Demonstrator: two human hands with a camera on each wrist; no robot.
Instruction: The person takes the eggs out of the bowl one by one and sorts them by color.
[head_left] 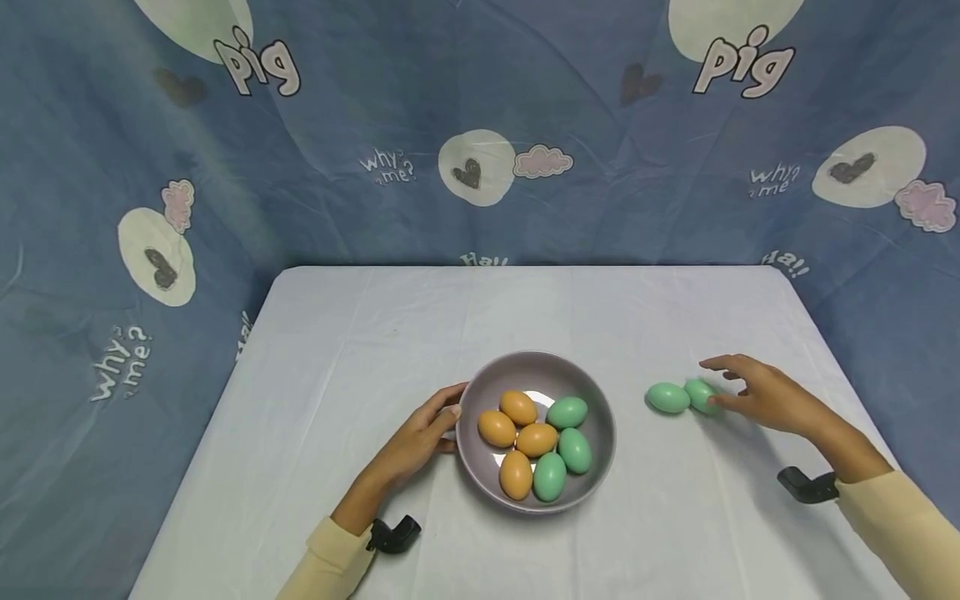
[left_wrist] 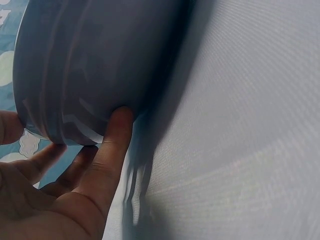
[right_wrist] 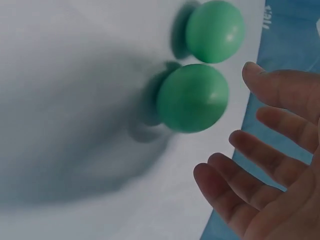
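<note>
A grey-mauve bowl [head_left: 480, 479] sits on the white table, holding several orange eggs [head_left: 537, 439] and three green eggs [head_left: 575, 450]. My left hand [head_left: 422, 433] rests against the bowl's left side; in the left wrist view its spread fingers [left_wrist: 119, 137] touch the outer wall [left_wrist: 95, 65]. To the right of the bowl lie two more green eggs, one nearer the bowl [head_left: 667, 397] and one beside it [head_left: 701, 395]. Over this farther egg my right hand [head_left: 772, 398] hovers with parted fingers; the right wrist view shows a gap between fingers and egg [right_wrist: 192, 98].
The white-covered table [head_left: 360, 333] ends at a back edge against a blue printed cloth [head_left: 600, 108], which also hangs at both sides. Black wrist mounts [head_left: 396, 534] sit on both forearms. The right arm casts a shadow on the tabletop.
</note>
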